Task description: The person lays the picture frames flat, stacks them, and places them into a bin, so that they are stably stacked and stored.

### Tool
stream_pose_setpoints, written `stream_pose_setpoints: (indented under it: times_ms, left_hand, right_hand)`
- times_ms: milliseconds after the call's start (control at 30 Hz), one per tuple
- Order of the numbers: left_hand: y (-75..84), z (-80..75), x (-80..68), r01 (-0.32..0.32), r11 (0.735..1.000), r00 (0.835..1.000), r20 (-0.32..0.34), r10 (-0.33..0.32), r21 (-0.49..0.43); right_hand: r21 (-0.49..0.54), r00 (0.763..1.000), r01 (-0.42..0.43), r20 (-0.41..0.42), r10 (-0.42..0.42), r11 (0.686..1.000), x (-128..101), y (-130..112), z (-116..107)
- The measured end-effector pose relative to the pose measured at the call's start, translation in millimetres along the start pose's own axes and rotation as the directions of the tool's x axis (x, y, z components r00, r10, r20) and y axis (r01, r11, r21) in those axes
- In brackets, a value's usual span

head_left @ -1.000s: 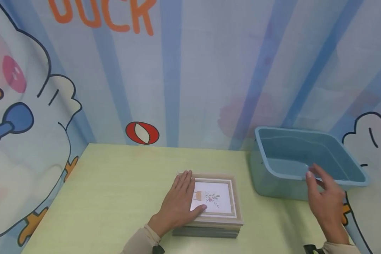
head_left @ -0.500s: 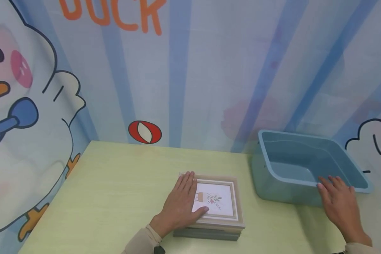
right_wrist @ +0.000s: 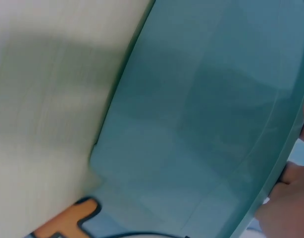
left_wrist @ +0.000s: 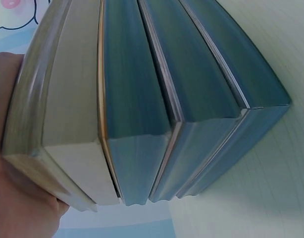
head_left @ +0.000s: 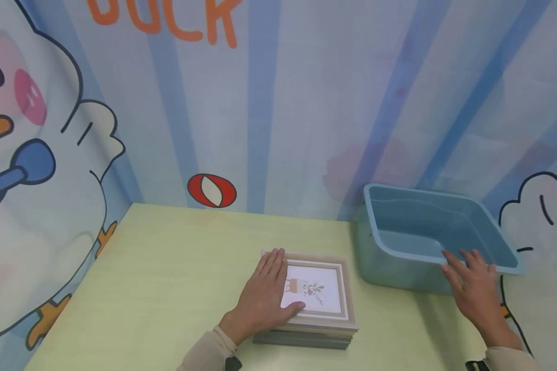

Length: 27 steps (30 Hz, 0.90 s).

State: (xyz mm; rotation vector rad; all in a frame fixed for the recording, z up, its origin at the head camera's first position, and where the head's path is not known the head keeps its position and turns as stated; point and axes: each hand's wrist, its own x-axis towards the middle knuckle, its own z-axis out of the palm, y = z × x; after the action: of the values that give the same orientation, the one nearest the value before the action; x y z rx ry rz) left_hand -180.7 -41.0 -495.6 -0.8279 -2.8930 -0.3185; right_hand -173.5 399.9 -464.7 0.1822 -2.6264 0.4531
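Note:
My left hand (head_left: 259, 299) lies flat on the left side of a stack of picture frames, thumb spread over the top one. That top picture frame (head_left: 319, 288) is beige and shows a plant print. In the left wrist view, beige frames (left_wrist: 75, 84) lie against several blue-grey frames (left_wrist: 134, 84). To the right stands a blue plastic bin (head_left: 399, 272), with nothing seen inside. At its front rim is my right hand (head_left: 477, 296), fingers extended and spread over the edge. The right wrist view shows the bin's outer wall (right_wrist: 191, 124) and fingers touching the rim.
A pale yellow-green table (head_left: 176, 268) carries the stack and the bin. Behind it hangs a striped blue backdrop (head_left: 301, 113) printed with cartoon ducks. The bin stands close to the backdrop and the table's right side.
My right hand has come down onto the bin's front rim, then shifted left. The bin has slid slightly left towards the stack. My left hand stays on the frames.

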Motion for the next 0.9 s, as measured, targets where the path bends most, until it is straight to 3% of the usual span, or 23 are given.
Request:
stream_pose_setpoints:
  times_ms: [300,433,600,767,900]
  left_hand:
    - [0.6,-0.4,0.9,0.008,1.000,1.000,0.004,-0.008,0.000]
    - [1.4,0.8,1.4,0.006,1.000,1.000,0.008,-0.006,-0.011]
    - [0.2,3.7,1.6,0.001,1.000,1.000,-0.001,-0.001,0.004]
    - [-0.8,3.6,0.0,0.004,1.000,1.000,0.016,-0.004,-0.002]
    - [-2.3,2.2,-0.3,0.006,1.000,1.000,0.012,-0.006,0.003]
  right_hand:
    - [0.002,0.998,0.030,0.062,-0.030,1.000,10.0,-50.8,14.5]
    - [0.038,0.998,0.026,0.055,-0.028,0.999,16.1,-57.6,14.1]
    - [0.025,0.999,-0.021,0.035,0.020,0.999,34.0,-19.9,-0.3]
    - [0.017,0.984,-0.057,0.172,0.053,0.998,35.5,29.5,-6.8]
    - [0.031,0.978,-0.028,0.206,0.022,0.999,34.2,46.4,-5.4]
